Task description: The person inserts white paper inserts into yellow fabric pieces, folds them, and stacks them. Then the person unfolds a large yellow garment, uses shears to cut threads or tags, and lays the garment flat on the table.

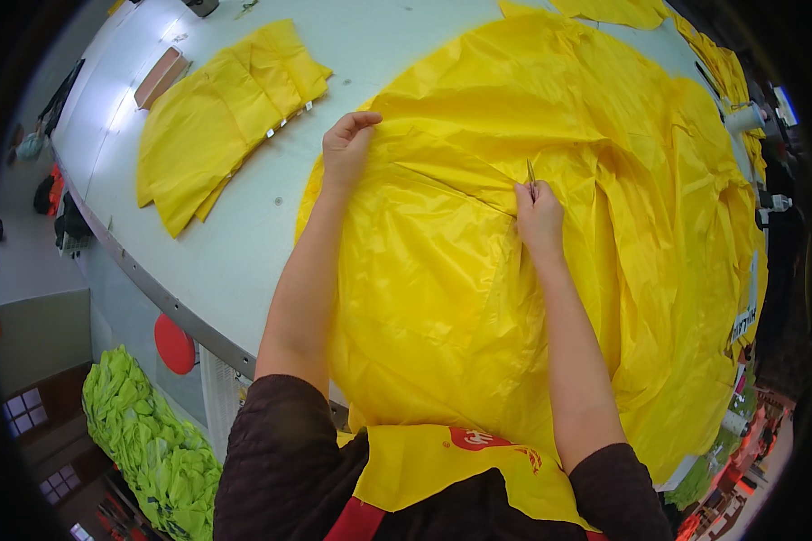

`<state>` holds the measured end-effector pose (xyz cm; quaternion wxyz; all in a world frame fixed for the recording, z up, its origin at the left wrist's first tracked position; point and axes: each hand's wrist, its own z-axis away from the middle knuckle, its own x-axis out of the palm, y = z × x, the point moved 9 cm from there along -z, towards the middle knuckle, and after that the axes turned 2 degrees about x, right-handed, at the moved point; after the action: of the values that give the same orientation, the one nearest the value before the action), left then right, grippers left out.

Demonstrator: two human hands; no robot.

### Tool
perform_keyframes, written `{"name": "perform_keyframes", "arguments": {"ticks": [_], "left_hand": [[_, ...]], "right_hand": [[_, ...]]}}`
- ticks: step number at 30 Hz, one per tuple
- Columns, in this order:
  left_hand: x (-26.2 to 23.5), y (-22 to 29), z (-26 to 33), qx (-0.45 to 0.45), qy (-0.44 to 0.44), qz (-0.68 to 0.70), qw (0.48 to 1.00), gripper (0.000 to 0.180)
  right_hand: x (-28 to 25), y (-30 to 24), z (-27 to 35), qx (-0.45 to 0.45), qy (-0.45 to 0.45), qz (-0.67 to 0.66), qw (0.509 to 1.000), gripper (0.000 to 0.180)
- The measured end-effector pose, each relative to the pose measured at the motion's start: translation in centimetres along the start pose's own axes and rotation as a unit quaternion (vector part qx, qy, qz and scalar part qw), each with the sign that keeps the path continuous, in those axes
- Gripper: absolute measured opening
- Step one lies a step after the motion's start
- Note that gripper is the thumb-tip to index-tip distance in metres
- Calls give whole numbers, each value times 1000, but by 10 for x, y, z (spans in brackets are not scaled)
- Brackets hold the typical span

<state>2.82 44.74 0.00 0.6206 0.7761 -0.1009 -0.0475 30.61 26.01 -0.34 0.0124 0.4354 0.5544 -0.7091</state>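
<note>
A large sheet of shiny yellow fabric [442, 334], creased and with a seam running across it, covers most of the table in front of me. Near its upper left edge, my left hand [347, 144] is closed, thumb and fingers pinching the fabric. Toward the middle, my right hand [539, 215] is closed around a small pointed metal tool [530, 171], which looks like thread snips. Its tip points away from me, just above the seam. Most of the tool is hidden in my fist, so whether it also grips cloth is unclear.
Flat yellow fabric pieces [230, 117] lie on the white table [271, 203] at the left, beside a brown box [161, 77]. White thread cones [744, 119] stand along the right edge. Bright green fabric [149, 442] is heaped beyond the table's left edge, near a red round seat [174, 343].
</note>
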Motion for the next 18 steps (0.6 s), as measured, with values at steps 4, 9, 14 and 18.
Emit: {"name": "perform_keyframes", "arguments": {"ticks": [4,9,14,18], "left_hand": [[21,39,25,149,-77,-297,940,25],[22,62,93,137,-74,-596,787,48],[-56,98,183,15,-21,-559,829,57],[-122,75,288,-234,32,-259,937,55]], "right_hand": [[-3,-6,7,104,-69,-83,989,28],[-7,-25,37,-156,-77,-21,985,18],[-25,-41,131,-323,-168,93,927,27],[-66,0,215,-208,-210,47,954,29]]}}
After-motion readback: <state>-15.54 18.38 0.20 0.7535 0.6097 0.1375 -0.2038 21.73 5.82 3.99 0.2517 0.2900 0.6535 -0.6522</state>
